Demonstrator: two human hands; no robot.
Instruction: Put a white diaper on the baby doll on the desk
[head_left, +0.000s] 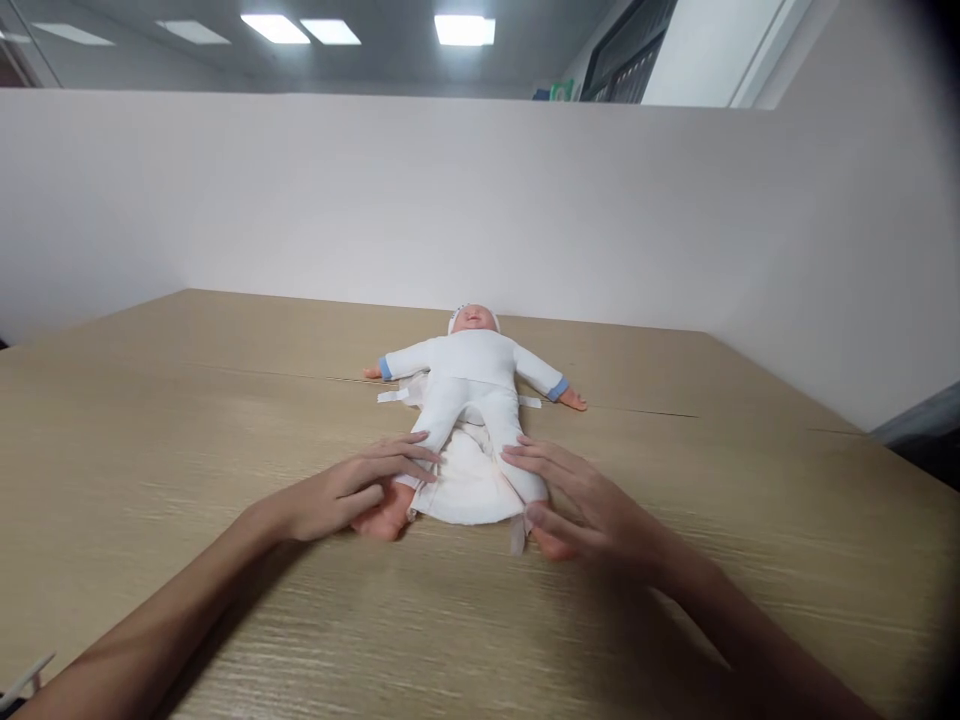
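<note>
A baby doll [474, 355] in a white suit with blue cuffs lies on its back, feet toward me and arms spread. Beneath its hips and between its legs an unfolded white diaper [472, 490] is spread, with side tabs sticking out by the doll's waist. My left hand [367, 485] rests with fingers extended on the doll's lower leg at the left, above the foot. On the other lower leg lies my right hand [574, 490], its fingers also stretched out and its thumb near the ankle. Neither hand is wrapped around anything.
The doll lies on a wide wooden table [225, 420] with thin seams across it. A white partition [420, 200] rises behind the table and along the right side. A thin white object [30, 675] pokes in at the lower left corner.
</note>
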